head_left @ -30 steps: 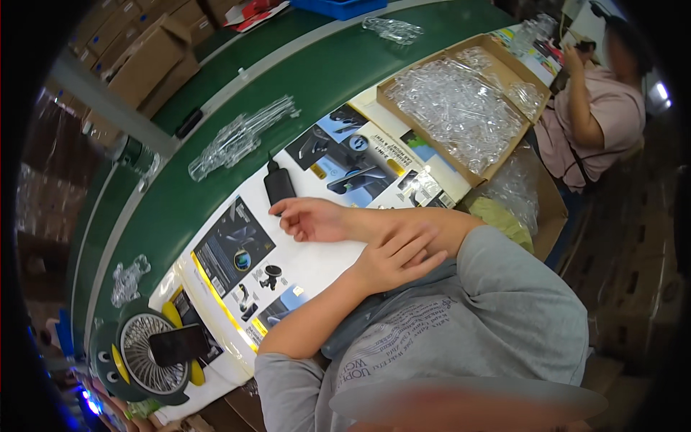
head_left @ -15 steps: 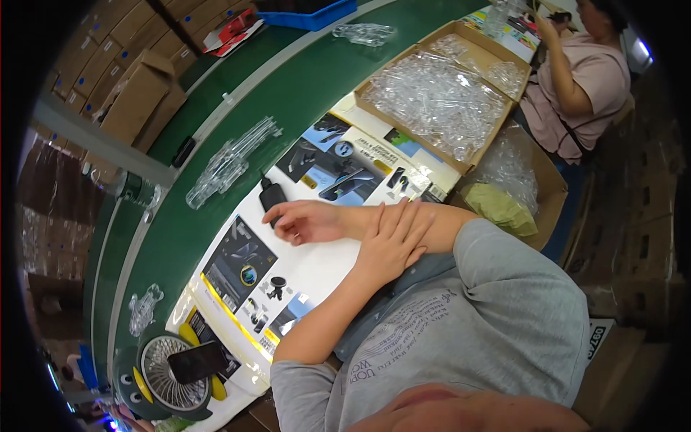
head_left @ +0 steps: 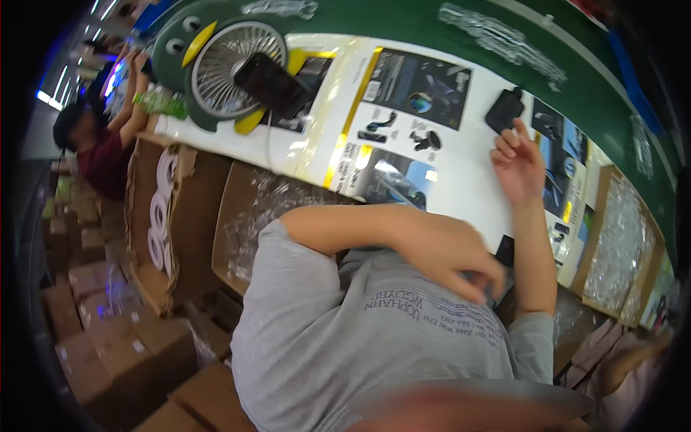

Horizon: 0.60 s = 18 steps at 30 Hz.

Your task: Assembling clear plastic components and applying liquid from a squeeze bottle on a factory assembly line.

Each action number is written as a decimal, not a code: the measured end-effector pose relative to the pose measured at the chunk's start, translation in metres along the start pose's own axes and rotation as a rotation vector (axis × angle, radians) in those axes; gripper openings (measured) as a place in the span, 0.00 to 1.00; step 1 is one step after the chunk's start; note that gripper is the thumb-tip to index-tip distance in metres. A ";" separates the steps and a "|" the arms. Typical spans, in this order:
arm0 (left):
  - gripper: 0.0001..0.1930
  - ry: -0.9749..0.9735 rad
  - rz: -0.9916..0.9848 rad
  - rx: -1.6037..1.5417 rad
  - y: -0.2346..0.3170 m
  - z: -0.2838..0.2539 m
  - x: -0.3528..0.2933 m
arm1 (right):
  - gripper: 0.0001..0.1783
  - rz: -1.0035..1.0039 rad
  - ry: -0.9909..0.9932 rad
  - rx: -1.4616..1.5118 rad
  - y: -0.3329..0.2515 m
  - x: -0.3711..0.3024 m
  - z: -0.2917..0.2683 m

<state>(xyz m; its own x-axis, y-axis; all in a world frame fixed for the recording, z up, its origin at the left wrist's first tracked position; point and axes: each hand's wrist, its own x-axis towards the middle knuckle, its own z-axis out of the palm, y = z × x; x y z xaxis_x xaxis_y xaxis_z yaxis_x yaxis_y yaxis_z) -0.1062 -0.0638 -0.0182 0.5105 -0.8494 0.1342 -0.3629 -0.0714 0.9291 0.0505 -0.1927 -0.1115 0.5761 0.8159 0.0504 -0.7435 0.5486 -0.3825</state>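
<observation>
My right hand rests over the printed white mat, palm partly up, fingers loosely curled and apart, holding nothing. Its fingertips are beside a black device with a short stub. My left hand hangs bent in front of my chest, blurred by motion; its fingers are apart and nothing shows in them. On the mat are printed pictures of phone holders. A penguin-shaped fan stands at the far left, with a black phone in front of its grille.
Clear plastic pieces lie on the green table. A carton of clear parts is at the right. At the left stand an open carton with white tape rolls and a box holding clear plastic. A co-worker sits far left.
The view has swung to the left, bringing in the cartons there. My left hand has come off my right forearm. My right hand stays near the black device.
</observation>
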 end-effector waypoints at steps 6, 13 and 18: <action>0.11 0.106 -0.462 -0.715 -0.023 0.050 -0.152 | 0.15 0.056 0.048 0.064 0.008 0.002 0.008; 0.19 0.925 -1.587 -0.515 -0.138 0.182 -0.340 | 0.15 0.059 -0.009 0.058 0.007 -0.001 0.011; 0.27 0.410 -2.068 0.488 -0.179 0.241 -0.330 | 0.15 0.044 0.091 0.044 0.009 0.003 0.002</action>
<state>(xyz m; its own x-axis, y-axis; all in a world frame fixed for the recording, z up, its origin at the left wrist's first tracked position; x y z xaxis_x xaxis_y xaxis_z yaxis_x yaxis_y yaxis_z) -0.3981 0.1034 -0.3123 0.4029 0.7169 -0.5689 0.6953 -0.6440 -0.3190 0.0448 -0.1847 -0.1131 0.5697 0.8203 -0.0500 -0.7816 0.5220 -0.3414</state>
